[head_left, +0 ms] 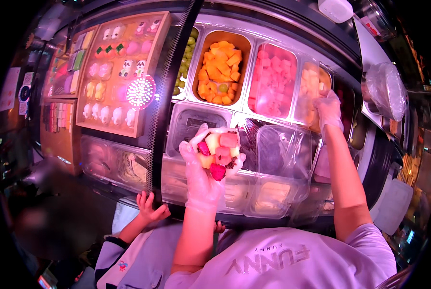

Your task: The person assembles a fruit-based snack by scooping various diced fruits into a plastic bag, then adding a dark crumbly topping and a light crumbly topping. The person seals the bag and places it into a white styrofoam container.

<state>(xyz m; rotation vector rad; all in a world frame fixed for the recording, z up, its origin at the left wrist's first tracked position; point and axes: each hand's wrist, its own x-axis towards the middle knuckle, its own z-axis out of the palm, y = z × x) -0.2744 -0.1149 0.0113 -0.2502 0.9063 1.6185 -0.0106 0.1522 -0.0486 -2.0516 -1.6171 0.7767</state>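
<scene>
My left hand (203,180), in a clear glove, is cupped around a fruit-filled white wrapper (240,161). Pale yellow chunks, pink-red cubes and dark red berries show on its open top, with some dark crumbs at its edge. Over on the right, my gloved right hand (329,111) reaches into a bin of pale orange fruit cubes (311,82). Its fingers are bent down at the fruit; whatever they pinch is hidden. Beside that bin stands one of pink fruit cubes (275,72), partly under a clear lid, then one of orange mango cubes (220,65).
Green grapes (185,62) fill a bin behind a dark metal divider (169,91). Left of it lies a wooden tray (138,129) of small animal-shaped sweets. Clear-lidded containers (273,192) line the near side. Another person's bare hand (150,208) rests at the counter's front edge.
</scene>
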